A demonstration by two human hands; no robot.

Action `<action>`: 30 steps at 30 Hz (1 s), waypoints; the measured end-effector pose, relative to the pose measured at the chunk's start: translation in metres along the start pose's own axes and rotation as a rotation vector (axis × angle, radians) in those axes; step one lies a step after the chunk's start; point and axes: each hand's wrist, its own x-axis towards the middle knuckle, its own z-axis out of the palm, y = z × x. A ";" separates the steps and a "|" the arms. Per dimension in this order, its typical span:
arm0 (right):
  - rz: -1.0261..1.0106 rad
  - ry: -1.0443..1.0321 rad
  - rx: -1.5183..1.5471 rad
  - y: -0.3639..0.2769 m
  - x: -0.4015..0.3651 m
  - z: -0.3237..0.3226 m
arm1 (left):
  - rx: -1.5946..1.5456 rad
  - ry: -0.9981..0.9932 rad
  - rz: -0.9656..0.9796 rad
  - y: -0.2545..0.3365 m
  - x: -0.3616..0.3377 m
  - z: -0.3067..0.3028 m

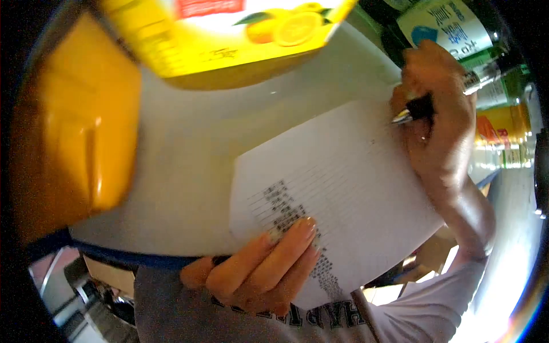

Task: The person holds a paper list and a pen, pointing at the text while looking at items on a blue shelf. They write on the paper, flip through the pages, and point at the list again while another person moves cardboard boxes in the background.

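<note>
A white sheet of paper point(354, 188) with printed lines and rows of dark text lies tilted on the light table point(189, 154). My right hand point(437, 114) is closed round a black and clear pen point(422, 107), its metal tip just over the upper right part of the sheet. Lower down, my left hand point(266, 266) rests its fingers on the printed text near the table's front edge. Its fingers lie extended and hold nothing; the thumb is mostly hidden.
A yellow package with lemon pictures point(229, 40) stands at the top. An orange container point(91, 126) is at the left. Green-labelled bottles point(446, 28) and an orange-labelled bottle point(503, 128) stand at the right. A blue edge point(137, 257) borders the table.
</note>
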 end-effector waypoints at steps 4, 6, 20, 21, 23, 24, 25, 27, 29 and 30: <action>0.054 -0.128 0.184 -0.009 0.001 0.003 | 0.000 0.290 -0.093 0.005 -0.009 0.019; 0.222 -0.142 0.189 -0.021 -0.004 0.004 | 0.021 0.428 -0.138 0.008 -0.008 0.025; -0.196 -0.361 0.171 -0.032 -0.018 -0.017 | 0.208 0.503 0.143 -0.012 -0.018 0.034; -0.280 -0.385 0.130 -0.032 -0.018 -0.020 | 0.202 0.469 0.142 -0.011 -0.016 0.031; -0.444 -0.318 -0.093 -0.038 -0.025 -0.030 | 0.126 0.577 0.120 -0.007 -0.011 0.036; -0.525 -0.231 -0.198 -0.039 -0.039 -0.039 | 0.084 0.630 0.113 -0.007 -0.010 0.038; -0.580 -0.075 -0.282 -0.035 -0.060 -0.050 | 0.037 0.632 0.099 -0.004 -0.009 0.036; -0.606 0.427 -0.429 -0.018 -0.108 -0.076 | 0.024 0.600 0.133 -0.004 -0.011 0.034; -0.459 0.951 -0.531 0.006 -0.149 -0.091 | 0.011 0.532 0.142 -0.006 -0.013 0.030; -0.335 1.046 -0.536 0.014 -0.169 -0.091 | 0.019 0.497 0.160 -0.009 -0.013 0.027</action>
